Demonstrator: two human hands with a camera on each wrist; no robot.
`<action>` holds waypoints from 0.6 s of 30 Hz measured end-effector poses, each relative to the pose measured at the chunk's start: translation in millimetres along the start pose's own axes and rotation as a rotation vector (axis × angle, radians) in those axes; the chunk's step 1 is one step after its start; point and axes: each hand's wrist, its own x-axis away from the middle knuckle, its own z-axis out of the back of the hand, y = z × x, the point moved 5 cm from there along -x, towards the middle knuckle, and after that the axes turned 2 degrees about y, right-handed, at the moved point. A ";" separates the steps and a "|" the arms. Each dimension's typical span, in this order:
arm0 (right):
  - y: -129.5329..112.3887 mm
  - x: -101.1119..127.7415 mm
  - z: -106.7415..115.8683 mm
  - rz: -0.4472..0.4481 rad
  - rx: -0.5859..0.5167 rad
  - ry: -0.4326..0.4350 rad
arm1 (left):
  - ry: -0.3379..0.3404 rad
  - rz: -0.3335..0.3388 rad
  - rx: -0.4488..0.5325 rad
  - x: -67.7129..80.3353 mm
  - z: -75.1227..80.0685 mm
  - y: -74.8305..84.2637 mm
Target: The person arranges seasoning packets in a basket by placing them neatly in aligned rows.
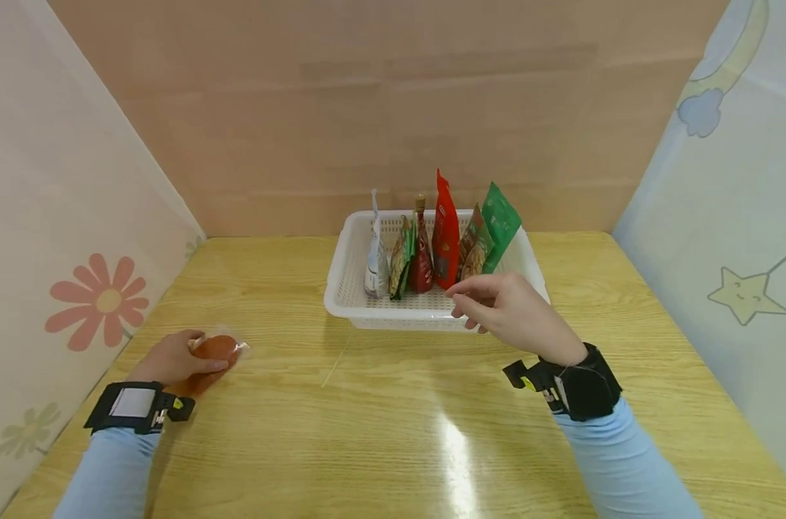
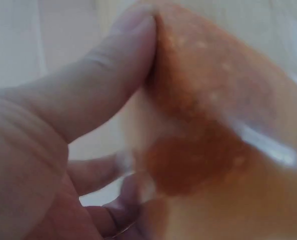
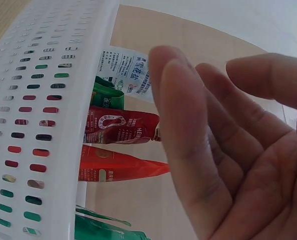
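My left hand (image 1: 175, 360) grips an orange-brown bun in a clear wrapper (image 1: 215, 351) on the wooden table at the left; in the left wrist view the thumb (image 2: 88, 95) presses on the wrapped bun (image 2: 208, 135). My right hand (image 1: 497, 303) hovers empty at the front right rim of a white perforated basket (image 1: 354, 303), fingers relaxed and loosely bent. The basket (image 3: 33, 100) holds upright packets: a white pouch (image 1: 375, 263), a dark red bottle-shaped pouch (image 1: 422, 252), a tall red packet (image 1: 445, 234) and green packets (image 1: 497, 223).
The wooden table (image 1: 393, 432) is walled by a tan board at the back and patterned curtains at both sides. The basket stands at the back centre of the table.
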 end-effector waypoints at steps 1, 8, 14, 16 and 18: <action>1.1 -0.2 0.0 0.000 -0.009 -0.003 | 0.003 0.001 0.019 0.2 0.5 1.6; 8.5 -5.9 -3.7 -0.018 -0.036 -0.028 | 0.062 -0.014 0.124 0.0 10.1 26.1; 15.0 -9.6 -14.2 -0.047 -0.075 -0.069 | 0.163 -0.099 0.248 5.9 30.2 72.8; 16.5 -9.8 -18.3 -0.047 -0.085 -0.082 | 0.192 -0.119 0.318 9.8 37.1 88.6; 18.6 -10.0 -22.4 -0.048 -0.092 -0.095 | 0.217 -0.142 0.417 13.9 42.7 104.7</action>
